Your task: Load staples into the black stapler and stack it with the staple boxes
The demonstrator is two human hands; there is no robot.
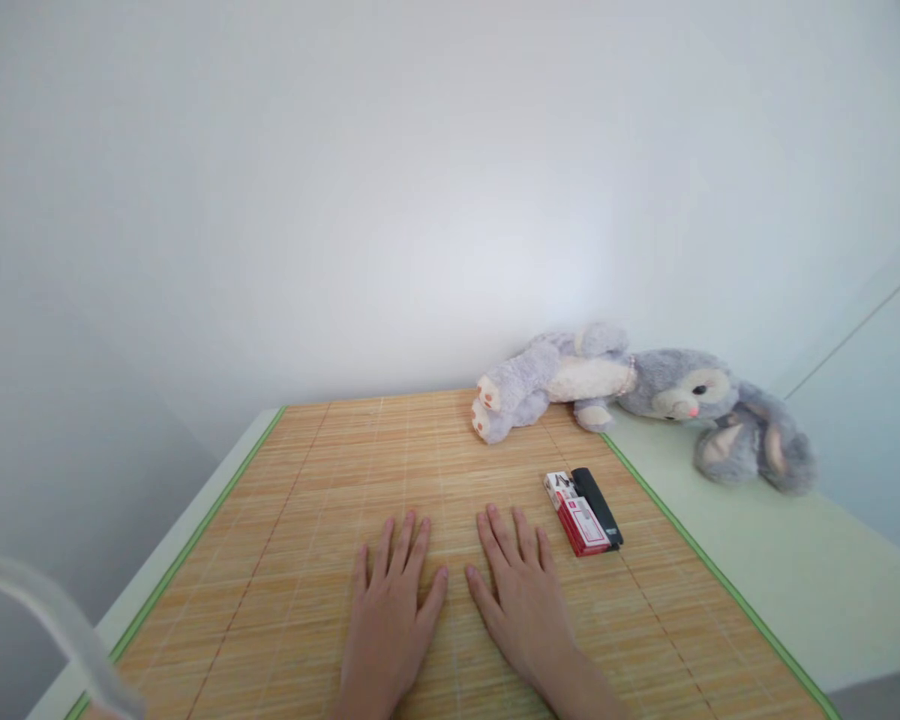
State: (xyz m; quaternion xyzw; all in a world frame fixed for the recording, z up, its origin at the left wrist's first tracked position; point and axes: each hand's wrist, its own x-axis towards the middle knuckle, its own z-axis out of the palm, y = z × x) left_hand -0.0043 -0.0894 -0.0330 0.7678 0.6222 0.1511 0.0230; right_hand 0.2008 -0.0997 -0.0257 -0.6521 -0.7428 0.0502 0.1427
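Observation:
My left hand lies flat, palm down, on the bamboo mat, its fingers apart and nothing in it. Beside it on the right, my right hand also rests palm down with spread fingers, holding nothing. The two hands do not touch. Just beyond the right hand's fingers, to the right, lie a small red and white box, another small white box behind it, and a black stapler-like object along their right side.
A grey plush rabbit lies on its side along the wall, its feet on the mat and its head on the pale tabletop. A blurred whitish curved band crosses the lower left corner.

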